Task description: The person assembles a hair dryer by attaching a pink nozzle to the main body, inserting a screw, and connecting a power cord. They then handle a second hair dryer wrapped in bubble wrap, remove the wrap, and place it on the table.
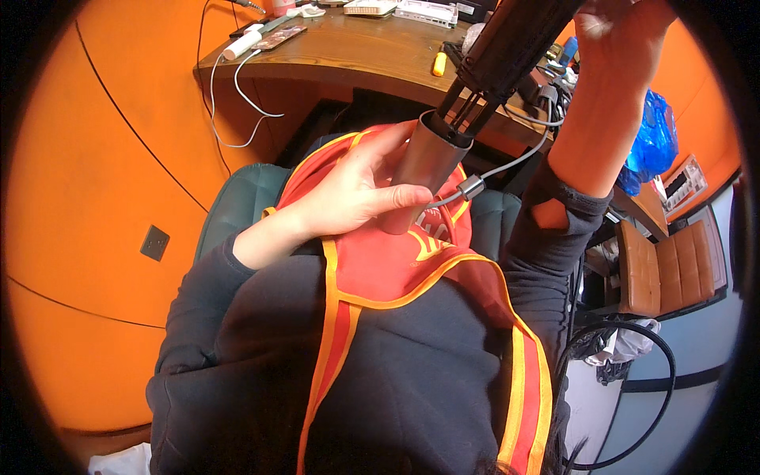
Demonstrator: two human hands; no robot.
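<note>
My left hand (360, 184) is wrapped around a grey metal cone-shaped sleeve (423, 158), thumb pressed across its lower part. Thin dark rods run from the sleeve's open top into a black cylindrical body (511, 43), which my right hand (621, 39) holds near the top edge. A grey cable with a small metal plug (471, 187) hangs just beside the sleeve. A red cloth with yellow trim (396, 265) lies over my dark sweater, under the sleeve.
A wooden desk (348, 59) stands ahead with a white cable (237, 99), a phone, a yellow tool (439, 63) and small devices. A teal chair (237, 198) sits below it. Orange walls on the left, a blue bag (653, 142) and a brown seat (673, 265) on the right.
</note>
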